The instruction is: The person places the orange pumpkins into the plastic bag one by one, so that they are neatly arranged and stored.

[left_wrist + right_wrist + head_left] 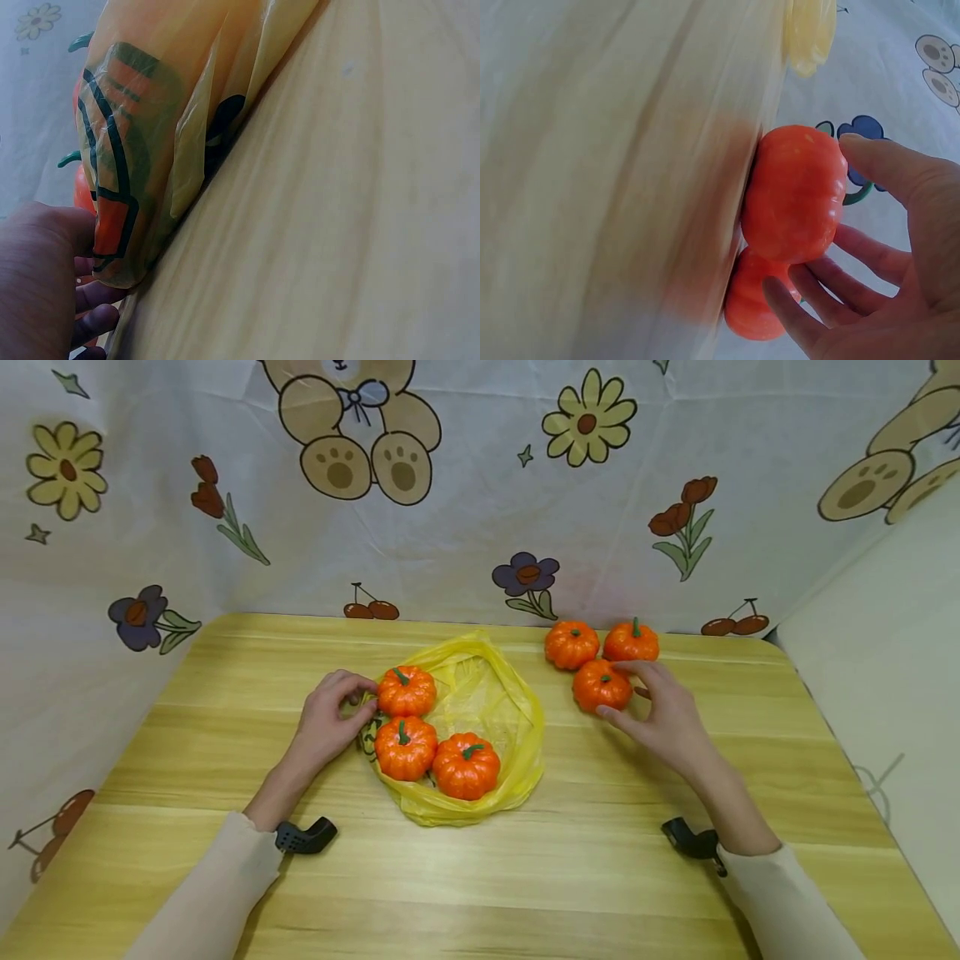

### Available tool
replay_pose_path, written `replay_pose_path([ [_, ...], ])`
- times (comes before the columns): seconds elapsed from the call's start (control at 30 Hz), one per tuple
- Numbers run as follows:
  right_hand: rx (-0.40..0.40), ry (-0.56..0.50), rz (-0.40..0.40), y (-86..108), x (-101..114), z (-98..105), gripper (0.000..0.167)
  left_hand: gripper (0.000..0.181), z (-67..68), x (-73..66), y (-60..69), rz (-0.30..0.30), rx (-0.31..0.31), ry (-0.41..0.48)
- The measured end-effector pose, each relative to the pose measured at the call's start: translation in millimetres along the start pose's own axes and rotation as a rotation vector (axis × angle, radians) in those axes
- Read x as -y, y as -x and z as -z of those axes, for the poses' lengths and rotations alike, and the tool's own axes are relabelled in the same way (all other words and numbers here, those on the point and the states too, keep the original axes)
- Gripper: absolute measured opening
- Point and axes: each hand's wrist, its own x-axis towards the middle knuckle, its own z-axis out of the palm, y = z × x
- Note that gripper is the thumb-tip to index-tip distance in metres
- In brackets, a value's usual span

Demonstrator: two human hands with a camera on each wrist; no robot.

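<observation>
on the table (480,893), a yellow plastic bag (528,714) at left-centre could slump if the left hand (328,714) tugs the rim its fingers pinch; the right hand (663,706) has fingers curved around the right-side near pumpkin (602,687); slipping could scatter two far pumpkins (572,645).

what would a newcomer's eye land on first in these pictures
Probably the bright orange pumpkins: three sit in the open yellow bag around the middle of the table, and three more pumpkins cluster near its far edge, right of the bag. Next, the two hands: the left hand at the bag's left side, the right hand at the nearest of that cluster. Behind hangs a cloth printed with bears and flowers.
</observation>
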Motion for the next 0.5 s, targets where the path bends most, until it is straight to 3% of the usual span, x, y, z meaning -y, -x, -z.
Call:
replay_pose_path([
  [0.37,0.031,-0.023,-0.005,-1.0,-1.1,-2.2,0.064,0.015,1.2,0.0,0.4,0.003,0.005,0.004],
  [0.5,0.044,-0.039,-0.002,-2.4,-0.6,-3.8,0.074,0.015,1.5,-0.5,0.6,0.001,0.002,0.001],
])
